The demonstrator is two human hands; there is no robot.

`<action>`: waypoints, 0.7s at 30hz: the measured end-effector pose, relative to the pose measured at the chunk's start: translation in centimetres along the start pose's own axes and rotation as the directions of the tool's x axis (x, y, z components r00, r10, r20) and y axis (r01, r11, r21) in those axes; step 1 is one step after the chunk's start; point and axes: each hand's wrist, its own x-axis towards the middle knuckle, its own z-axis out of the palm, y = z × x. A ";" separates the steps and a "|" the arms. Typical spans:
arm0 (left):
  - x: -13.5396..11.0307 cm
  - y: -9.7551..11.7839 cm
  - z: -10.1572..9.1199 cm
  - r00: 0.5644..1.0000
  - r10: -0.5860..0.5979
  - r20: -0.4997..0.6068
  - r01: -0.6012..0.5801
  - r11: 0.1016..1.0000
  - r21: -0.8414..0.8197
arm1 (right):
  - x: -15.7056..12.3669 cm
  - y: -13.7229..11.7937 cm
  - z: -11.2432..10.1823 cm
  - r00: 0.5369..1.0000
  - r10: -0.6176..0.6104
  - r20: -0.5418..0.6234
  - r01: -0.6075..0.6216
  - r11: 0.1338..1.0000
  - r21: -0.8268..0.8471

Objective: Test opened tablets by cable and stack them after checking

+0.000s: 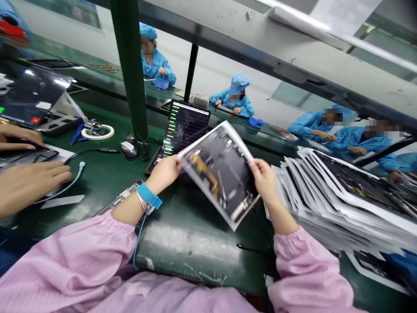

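Observation:
Between my two hands, tilted above the green bench, is a white-edged flat panel (224,169) with a dark inner face, gold-coloured strips and small parts on it. My left hand (166,174) is closed on its left corner, and a blue wrist strap circles that wrist. On the right edge, my right hand (263,180) pinches the panel between thumb and fingers. A tablet-like screen (185,128) with green-marked lines stands behind the panel, partly hidden by it. Under my left forearm lies a partly covered circuit-like part (120,195).
A tall stack of white sheets and dark panels (302,195) leans at the right. Another person's hands (35,178) work at the left, near a white cable (78,174). A mouse (128,148), a tape roll (97,131) and a green post (128,65) stand beyond. Several co-workers sit across.

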 end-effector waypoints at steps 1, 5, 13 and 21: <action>0.0 0.0 0.1 1.000 -0.006 -0.031 0.007 1.000 0.022 | 1.9 1.0 -0.2 0.991 0.076 -0.110 -0.082 0.995 -0.051; 0.2 0.1 0.8 0.999 0.012 -0.040 -0.009 0.997 0.075 | 8.2 4.4 -0.6 0.927 0.263 -0.266 -0.306 0.942 -0.135; -0.2 0.4 2.1 0.995 0.060 0.074 -0.072 0.984 0.164 | 10.4 2.6 -0.3 0.911 0.202 -0.361 -0.301 0.921 -0.246; -1.2 0.6 3.9 0.970 0.228 0.088 -0.242 0.945 0.222 | -4.4 -10.3 -8.9 0.866 -0.472 -0.164 0.396 0.849 -0.350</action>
